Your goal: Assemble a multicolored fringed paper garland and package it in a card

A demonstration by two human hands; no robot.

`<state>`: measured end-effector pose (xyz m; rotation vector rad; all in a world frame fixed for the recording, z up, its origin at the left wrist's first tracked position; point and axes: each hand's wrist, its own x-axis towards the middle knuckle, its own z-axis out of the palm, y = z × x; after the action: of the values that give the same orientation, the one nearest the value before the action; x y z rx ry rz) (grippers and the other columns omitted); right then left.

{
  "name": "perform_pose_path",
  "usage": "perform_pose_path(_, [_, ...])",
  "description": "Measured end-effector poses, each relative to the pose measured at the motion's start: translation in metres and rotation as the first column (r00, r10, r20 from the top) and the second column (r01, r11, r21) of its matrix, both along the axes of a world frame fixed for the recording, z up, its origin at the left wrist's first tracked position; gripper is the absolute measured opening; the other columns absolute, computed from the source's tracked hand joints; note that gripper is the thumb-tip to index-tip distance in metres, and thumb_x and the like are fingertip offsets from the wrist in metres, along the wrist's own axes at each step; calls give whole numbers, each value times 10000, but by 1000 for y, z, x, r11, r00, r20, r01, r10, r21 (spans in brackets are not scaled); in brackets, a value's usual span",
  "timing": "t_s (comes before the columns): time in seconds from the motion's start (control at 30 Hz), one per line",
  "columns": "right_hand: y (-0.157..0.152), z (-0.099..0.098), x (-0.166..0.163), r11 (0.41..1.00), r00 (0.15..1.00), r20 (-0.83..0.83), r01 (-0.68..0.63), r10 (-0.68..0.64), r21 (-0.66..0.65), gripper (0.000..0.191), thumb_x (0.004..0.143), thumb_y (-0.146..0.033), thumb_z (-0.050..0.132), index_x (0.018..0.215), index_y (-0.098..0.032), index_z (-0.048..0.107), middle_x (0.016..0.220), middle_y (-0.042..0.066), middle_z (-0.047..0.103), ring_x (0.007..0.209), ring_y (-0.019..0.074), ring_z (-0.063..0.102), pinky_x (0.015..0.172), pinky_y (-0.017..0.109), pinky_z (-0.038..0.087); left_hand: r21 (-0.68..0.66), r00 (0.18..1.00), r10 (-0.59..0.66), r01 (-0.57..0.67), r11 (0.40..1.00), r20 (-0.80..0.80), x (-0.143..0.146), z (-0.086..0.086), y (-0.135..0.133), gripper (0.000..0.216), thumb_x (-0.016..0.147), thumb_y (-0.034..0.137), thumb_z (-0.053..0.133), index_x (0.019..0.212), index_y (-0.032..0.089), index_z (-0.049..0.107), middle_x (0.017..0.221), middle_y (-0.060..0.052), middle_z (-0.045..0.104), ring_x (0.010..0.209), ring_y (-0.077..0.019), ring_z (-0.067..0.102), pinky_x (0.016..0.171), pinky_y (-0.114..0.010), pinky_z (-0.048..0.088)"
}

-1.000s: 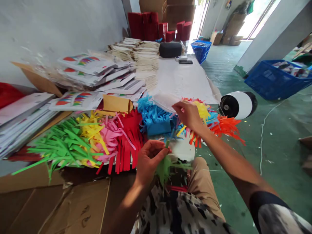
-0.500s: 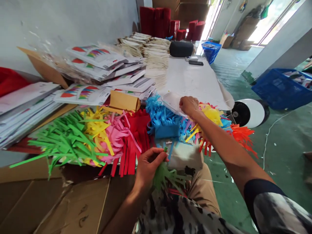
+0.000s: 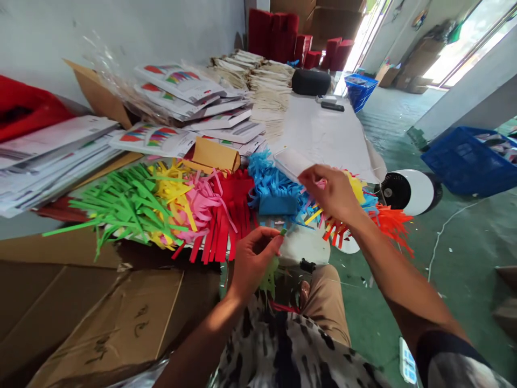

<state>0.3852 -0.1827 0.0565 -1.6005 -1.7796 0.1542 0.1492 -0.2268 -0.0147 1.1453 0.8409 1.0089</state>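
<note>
My left hand is closed in a pinch, thumb against index finger, on the top of a green fringed tassel. Only a bit of its green tip shows above the fingers; pale green strips hang below. My right hand hovers beside a white plastic tray, thumb and index finger together over its near edge. Whatever is between those fingers is too small to make out. In front of my hands lie fringed bundles: blue, red, pink, yellow and green.
Printed white packets are stacked by the wall, near a folded tan card piece. Cream bundles and a black case lie farther back. A cardboard box is at lower left; a fan stands right.
My right hand has drawn back slightly from the tray toward me, its fingers lifting and turning into view. The left hand keeps its pinch on the green tassel. The view has shifted a little.
</note>
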Motion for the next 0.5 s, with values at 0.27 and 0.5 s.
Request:
perform_pose_path(0.27, [-111,2,-45,968,948,-216,-247,234,-33,72,1005,-311,711,1006,-261,763,976,25,775,862,176,708,782,323,556,225,996,-13,34,974,-93,-1,14,-24,160,942,355,758,902,201,749,845,-13,711,778,-143,632,720,-245,486])
perform_pose_path(0.5, [-123,11,-43,956,947,-145,-291,286,-20,60,1008,-236,695,1006,-250,754,935,23,754,860,176,693,797,330,540,415,986,-3,73,907,-167,-7,20,-34,99,969,289,725,904,216,742,865,-1,705,800,-138,641,753,-254,490])
